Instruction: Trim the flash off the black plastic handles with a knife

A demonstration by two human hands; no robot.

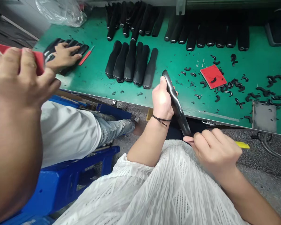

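My left hand (162,100) is closed around a long, glossy black plastic piece (177,104), which slants down toward me over the table's front edge. My right hand (216,151) is a fist at the lower end of that piece, its thumb against the tip. From the back of the fist sticks the yellow handle (242,144) of what looks like a knife; its blade is hidden. Beyond my left hand stands a row of similar black pieces (130,62). Curved black scraps (236,84) lie scattered to the right, around a red square pad (213,76).
The green table (91,81) carries more black pieces (206,36) along the back. A co-worker's hand (64,57) rests on black pieces at left, beside a red-handled knife (86,57); their other hand (23,75) grips a red block. A grey plate (264,117) lies front right; a blue stool (61,181) stands left.
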